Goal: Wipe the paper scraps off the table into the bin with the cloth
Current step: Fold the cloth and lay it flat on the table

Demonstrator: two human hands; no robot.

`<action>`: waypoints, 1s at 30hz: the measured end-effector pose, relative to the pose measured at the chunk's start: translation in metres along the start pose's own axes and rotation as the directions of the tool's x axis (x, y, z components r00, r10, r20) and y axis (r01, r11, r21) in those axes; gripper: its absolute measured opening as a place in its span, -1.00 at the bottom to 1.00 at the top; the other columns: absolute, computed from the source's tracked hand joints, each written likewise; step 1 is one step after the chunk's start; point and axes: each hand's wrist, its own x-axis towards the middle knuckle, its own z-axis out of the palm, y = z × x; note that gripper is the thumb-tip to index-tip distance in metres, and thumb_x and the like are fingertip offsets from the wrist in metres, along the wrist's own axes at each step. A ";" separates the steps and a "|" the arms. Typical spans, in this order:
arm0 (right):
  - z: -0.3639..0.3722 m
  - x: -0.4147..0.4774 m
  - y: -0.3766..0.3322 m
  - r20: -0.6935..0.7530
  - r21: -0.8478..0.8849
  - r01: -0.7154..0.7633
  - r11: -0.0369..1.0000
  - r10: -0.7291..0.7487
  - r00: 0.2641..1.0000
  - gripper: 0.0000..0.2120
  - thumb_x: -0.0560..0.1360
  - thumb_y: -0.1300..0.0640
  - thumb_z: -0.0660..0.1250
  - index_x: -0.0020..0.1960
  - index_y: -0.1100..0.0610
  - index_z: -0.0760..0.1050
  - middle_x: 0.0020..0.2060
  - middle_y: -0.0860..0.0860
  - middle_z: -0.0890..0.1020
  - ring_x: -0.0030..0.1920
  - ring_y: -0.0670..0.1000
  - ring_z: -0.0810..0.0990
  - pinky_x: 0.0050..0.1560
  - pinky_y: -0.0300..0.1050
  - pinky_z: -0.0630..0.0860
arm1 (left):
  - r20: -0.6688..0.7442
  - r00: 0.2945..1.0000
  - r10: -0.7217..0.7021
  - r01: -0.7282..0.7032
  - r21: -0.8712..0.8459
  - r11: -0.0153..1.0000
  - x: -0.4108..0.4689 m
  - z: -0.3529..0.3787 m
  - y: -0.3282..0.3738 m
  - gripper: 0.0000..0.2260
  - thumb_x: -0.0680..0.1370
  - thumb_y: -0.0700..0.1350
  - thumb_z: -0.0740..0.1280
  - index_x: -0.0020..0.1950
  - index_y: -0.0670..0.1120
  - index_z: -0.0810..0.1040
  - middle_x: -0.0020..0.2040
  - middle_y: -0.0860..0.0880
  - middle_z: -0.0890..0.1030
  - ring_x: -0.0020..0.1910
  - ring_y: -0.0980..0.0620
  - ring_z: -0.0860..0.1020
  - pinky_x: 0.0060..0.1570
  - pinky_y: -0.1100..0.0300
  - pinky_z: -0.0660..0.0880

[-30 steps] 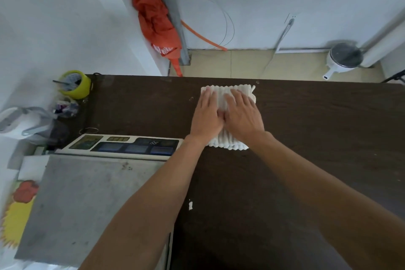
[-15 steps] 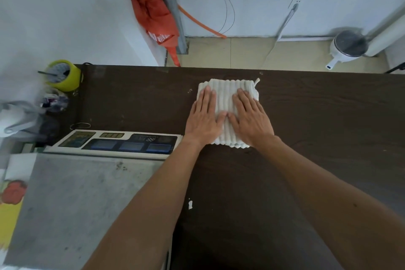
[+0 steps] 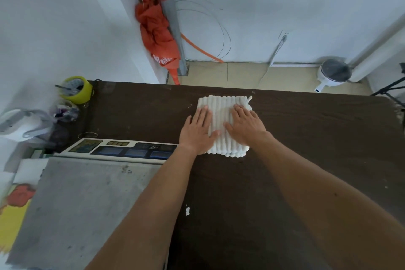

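Fingers of my left hand (image 3: 198, 130) flat and held together, thumb out toward 3 o'clock, palm pressing the left edge of the cloth (image 3: 224, 126). Fingers of my right hand (image 3: 246, 126) flat too, slightly spread, pressing the right half. Neither hand pinches anything; both just lie flat on top.

Cloth: white, ribbed, roughly square, flat on the dark tabletop (image 3: 317, 138), close to its 12 o'clock edge. Small loop tag at its far right corner.

One white paper scrap (image 3: 187, 211) on the tabletop at 6 o'clock from the cloth, well apart, between my forearms. A few pale specks near the cloth's left edge, too small to identify.

At 9 o'clock: grey slab (image 3: 83, 204) with a panel (image 3: 122, 149) at its far end. Yellow cup (image 3: 75, 90) at the tabletop's far left corner.

White bin (image 3: 333, 72) on the floor at 1 o'clock, beyond the tabletop's far edge.
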 end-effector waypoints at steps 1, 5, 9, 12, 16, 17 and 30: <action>-0.006 -0.004 0.000 -0.018 0.009 -0.006 1.000 0.007 1.000 -0.33 0.65 -0.19 -0.11 0.61 0.20 -0.04 0.61 0.12 0.04 0.60 0.07 -0.03 0.58 0.10 -0.05 | 0.024 1.000 -0.008 0.009 -0.037 0.999 -0.003 -0.006 0.001 -0.30 0.62 0.30 -0.19 0.62 -0.08 -0.25 0.62 -0.06 -0.26 0.59 0.01 -0.26 0.56 -0.08 -0.09; -0.026 -0.031 0.002 -0.076 0.009 0.008 1.000 -0.007 0.997 -0.34 0.65 -0.21 -0.08 0.58 0.21 0.08 0.57 0.15 0.16 0.58 0.12 0.10 0.56 0.11 0.04 | 0.080 0.996 -0.050 0.060 -0.128 0.990 -0.021 -0.038 0.014 -0.30 0.62 0.30 -0.12 0.63 -0.07 -0.18 0.63 -0.06 -0.19 0.60 0.01 -0.20 0.56 -0.08 -0.09; -0.045 -0.061 0.014 -0.157 -0.034 0.021 0.999 -0.026 0.987 -0.35 0.64 -0.23 -0.09 0.55 0.19 0.18 0.53 0.15 0.28 0.54 0.13 0.22 0.55 0.12 0.11 | 0.040 0.996 -0.082 0.086 -0.116 0.990 -0.038 -0.074 0.039 -0.34 0.63 0.30 -0.13 0.64 -0.03 -0.08 0.64 -0.04 -0.12 0.61 -0.02 -0.15 0.56 -0.09 -0.08; -0.063 -0.091 0.029 -0.212 -0.057 0.038 0.998 -0.050 0.976 -0.35 0.64 -0.23 -0.09 0.53 0.19 0.23 0.50 0.15 0.33 0.51 0.13 0.27 0.54 0.12 0.14 | 0.000 0.994 -0.109 0.108 -0.119 0.987 -0.055 -0.090 0.065 -0.34 0.62 0.31 -0.14 0.64 -0.01 -0.05 0.64 -0.04 -0.10 0.61 -0.04 -0.13 0.55 -0.11 -0.05; -0.084 -0.140 0.053 -0.271 -0.041 0.021 0.999 -0.032 0.962 -0.38 0.64 -0.22 -0.08 0.50 0.18 0.26 0.46 0.14 0.39 0.47 0.14 0.33 0.50 0.09 0.20 | -0.021 0.990 -0.142 0.140 -0.076 0.987 -0.088 -0.104 0.100 -0.34 0.62 0.31 -0.09 0.64 0.01 -0.05 0.64 -0.04 -0.08 0.61 -0.05 -0.10 0.54 -0.09 -0.03; -0.089 -0.153 0.061 -0.287 -0.020 0.013 1.000 -0.019 0.958 -0.38 0.64 -0.22 -0.07 0.50 0.18 0.25 0.45 0.15 0.40 0.47 0.15 0.34 0.49 0.09 0.21 | -0.019 0.989 -0.144 0.143 -0.037 0.989 -0.098 -0.106 0.111 -0.33 0.61 0.32 -0.07 0.64 0.02 -0.05 0.64 -0.04 -0.08 0.61 -0.05 -0.09 0.54 -0.09 -0.02; -0.152 -0.316 0.162 -0.323 0.123 -0.067 0.990 0.104 0.941 -0.37 0.64 -0.16 0.01 0.58 0.16 0.01 0.41 0.15 0.42 0.34 0.19 0.47 0.26 0.12 0.44 | -0.118 0.955 -0.271 0.231 -0.272 0.934 -0.206 -0.165 0.224 -0.24 0.50 0.32 0.22 0.60 -0.02 0.14 0.59 -0.04 0.21 0.54 -0.08 0.22 0.47 -0.04 0.23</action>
